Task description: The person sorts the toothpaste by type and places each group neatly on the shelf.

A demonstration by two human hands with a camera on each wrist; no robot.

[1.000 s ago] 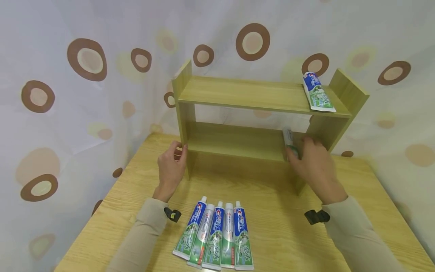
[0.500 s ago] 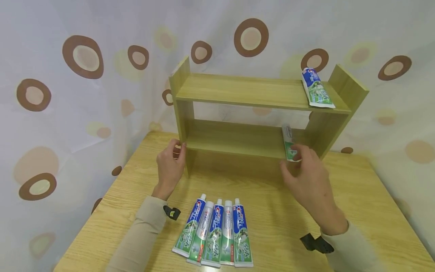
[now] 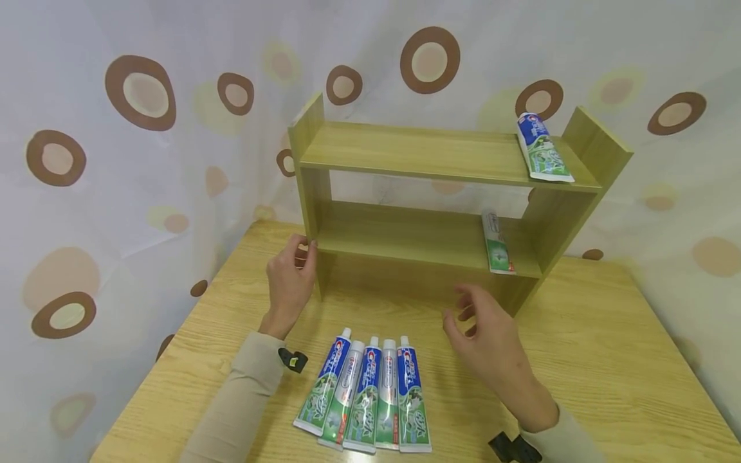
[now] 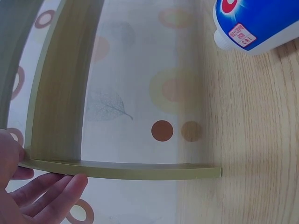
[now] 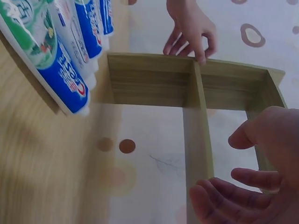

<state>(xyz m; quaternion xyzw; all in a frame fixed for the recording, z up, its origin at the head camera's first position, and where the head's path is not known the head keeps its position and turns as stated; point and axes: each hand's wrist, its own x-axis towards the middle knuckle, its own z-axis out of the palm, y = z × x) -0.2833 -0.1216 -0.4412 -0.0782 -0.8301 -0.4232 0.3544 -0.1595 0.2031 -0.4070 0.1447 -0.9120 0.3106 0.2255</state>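
A two-tier wooden shelf [image 3: 405, 249] stands on the table. At its left side panel, my left hand [image 3: 291, 276] grips the edge, thumb at the front and fingers along the outer face. My right hand [image 3: 492, 347] hovers in front of the lower tier with fingers loosely bent and nothing in them. A silver-and-green toothpaste tube [image 3: 496, 244] lies on the lower tier near the right end. On the top tier, a blue-and-green toothpaste tube [image 3: 543, 148] lies towards the right. Several more toothpaste tubes [image 3: 366, 399] are fanned side by side on the table between my arms.
The wood-grain table [image 3: 608, 360] extends on both sides of the shelf. Behind it hangs a pale curtain [image 3: 370, 38] with brown ring patterns. Black straps [image 3: 292, 360] are worn at both wrists.
My right hand has let go of the silver-and-green toothpaste tube on the lower tier and drawn back, down and to the left. The left hand stays at the shelf's side.
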